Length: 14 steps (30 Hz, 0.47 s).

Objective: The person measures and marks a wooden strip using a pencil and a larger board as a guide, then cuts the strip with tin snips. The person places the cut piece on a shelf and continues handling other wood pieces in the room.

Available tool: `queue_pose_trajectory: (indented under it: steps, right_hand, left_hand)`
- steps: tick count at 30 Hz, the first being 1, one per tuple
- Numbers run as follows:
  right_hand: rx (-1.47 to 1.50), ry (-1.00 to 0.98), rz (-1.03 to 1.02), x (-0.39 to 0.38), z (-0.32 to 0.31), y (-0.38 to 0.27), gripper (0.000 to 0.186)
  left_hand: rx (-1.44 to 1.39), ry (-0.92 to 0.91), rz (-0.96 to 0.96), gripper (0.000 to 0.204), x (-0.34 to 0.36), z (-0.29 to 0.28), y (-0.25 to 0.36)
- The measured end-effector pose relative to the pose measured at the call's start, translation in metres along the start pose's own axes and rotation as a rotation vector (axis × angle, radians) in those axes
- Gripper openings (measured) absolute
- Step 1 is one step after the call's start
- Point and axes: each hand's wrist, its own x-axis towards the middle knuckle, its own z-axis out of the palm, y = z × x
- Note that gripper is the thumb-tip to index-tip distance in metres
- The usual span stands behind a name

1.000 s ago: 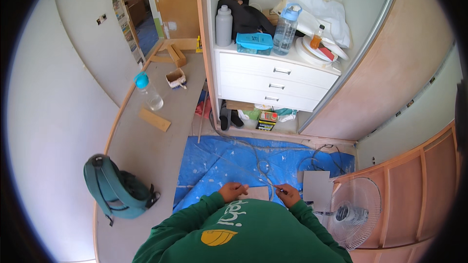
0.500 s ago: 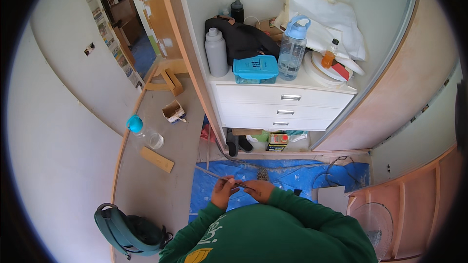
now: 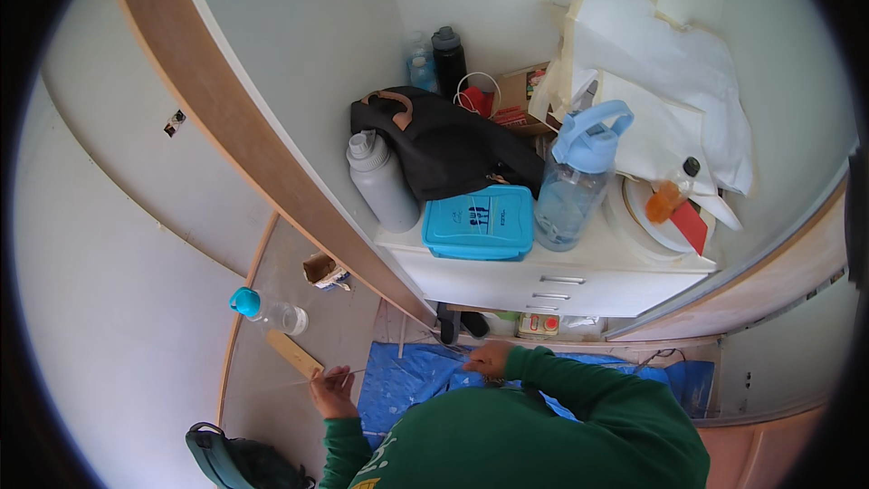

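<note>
My left hand [image 3: 335, 391] is out to the left above the grey board, its fingers pinched on a thin pale strand that shows on both sides of it. The strand is too fine to name. My right hand [image 3: 490, 359] is in front of my chest above the blue sheet [image 3: 403, 378], with its fingers closed. A slim object shows faintly at its fingertips; its kind cannot be made out. A flat piece of wood [image 3: 294, 353] lies just beyond my left hand.
Ahead, a white drawer unit [image 3: 507, 276] carries a grey bottle [image 3: 385, 183], a blue lunch box [image 3: 478, 225], a clear blue-lidded bottle [image 3: 572, 195] and a black bag [image 3: 453, 147]. A jug [image 3: 285, 317], a carton [image 3: 324, 272] and a backpack [image 3: 244, 457] are at left.
My hands, close together before on a thin dark object, are now apart. The left has moved left, the right slightly right. My view has shifted nearer the drawer unit.
</note>
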Motion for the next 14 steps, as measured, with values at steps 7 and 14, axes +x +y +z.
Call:
queue_pose_trajectory:
  steps: [7,14]
  right_hand:
    - [0.139,-0.111,0.346,-0.04,0.02,0.095,0.046]
    - [0.176,-0.189,0.395,-0.067,0.081,0.158,0.064]
  left_hand:
    - [0.762,-0.05,0.438,0.055,0.022,-0.091,0.011]
    - [1.421,-0.235,-0.048,0.046,-0.019,-0.205,-0.033]
